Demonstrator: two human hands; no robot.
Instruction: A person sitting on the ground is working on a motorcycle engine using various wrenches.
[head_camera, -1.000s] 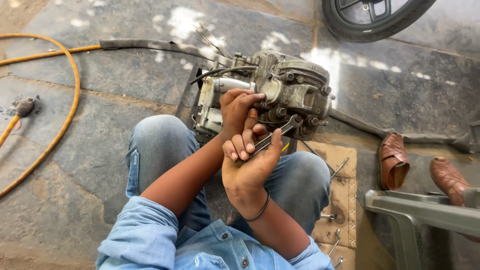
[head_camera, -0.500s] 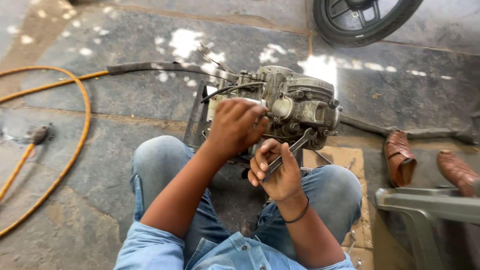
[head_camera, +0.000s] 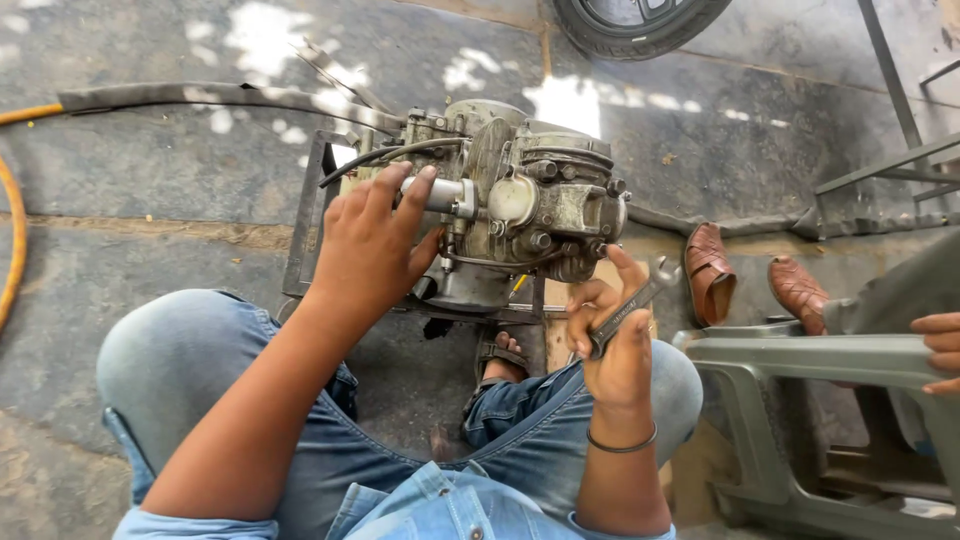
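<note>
Engine block braced, spanner held ready

Engine — a grimy grey cast-metal block on a dark steel frame between the person's knees on the stone floor — looks heavy, rigid and oily, best gripped by its casing. Its long axis runs left to right, its pale stub pointing left. The left hand rests spread against that stub; the right hand is closed on a slim steel open-ended spanner, its head pointing up and right.

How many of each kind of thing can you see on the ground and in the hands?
Engine: 1
Spanner, held in the right hand: 1
Brown sandals: 2
Tyre: 1
Orange hose: 1
Grey plastic stool: 1
Total: 7
The left hand touches the engine.
</note>
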